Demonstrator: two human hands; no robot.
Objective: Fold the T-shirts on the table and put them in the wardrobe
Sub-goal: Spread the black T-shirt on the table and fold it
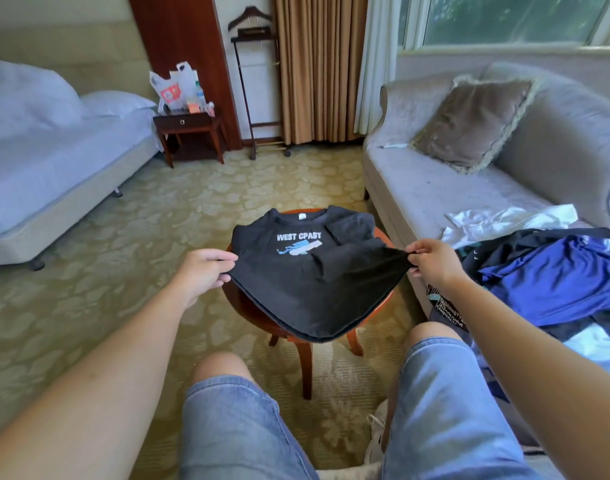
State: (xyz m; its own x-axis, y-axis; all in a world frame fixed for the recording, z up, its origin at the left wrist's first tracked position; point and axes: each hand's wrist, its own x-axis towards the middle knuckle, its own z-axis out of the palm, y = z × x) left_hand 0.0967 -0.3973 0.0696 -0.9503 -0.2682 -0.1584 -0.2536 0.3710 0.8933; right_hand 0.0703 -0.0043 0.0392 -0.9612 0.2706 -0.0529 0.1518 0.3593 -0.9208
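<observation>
Left grip: the left hand [206, 271] pinches the shirt's [310, 282] left edge, thumb on top and fingers curled under the cloth.
Right grip: the right hand [431, 263] pinches the opposite edge into a small bunched point between thumb and fingertips.
Why two pinches: the hands hold the cloth apart at about the same height, which keeps it spread and taut across its width, so the next fold would likely land straight.
Shirt: black, print facing up; its collar end lies on the far part of the table [248, 306], while the near part is lifted off it and sags between the hands, past the near rim.
Sleeve: the one on the right looks already turned in over the chest; the left one I cannot make out.
Table: small, round, wooden, set between the knees, so only part of the shirt can rest flat, which probably explains the lifted half.
Stage: mid-fold, judging by the lie of the cloth; the likely next move is carrying the held edge up toward the collar.
Pile [546, 282]: blue, dark and white garments heaped on the sofa [435, 188] near the right arm, unfolded and within reach.
Wardrobe: not clearly seen; a dark wood panel [178, 46] stands at the far wall, but I cannot tell what it belongs to.
</observation>
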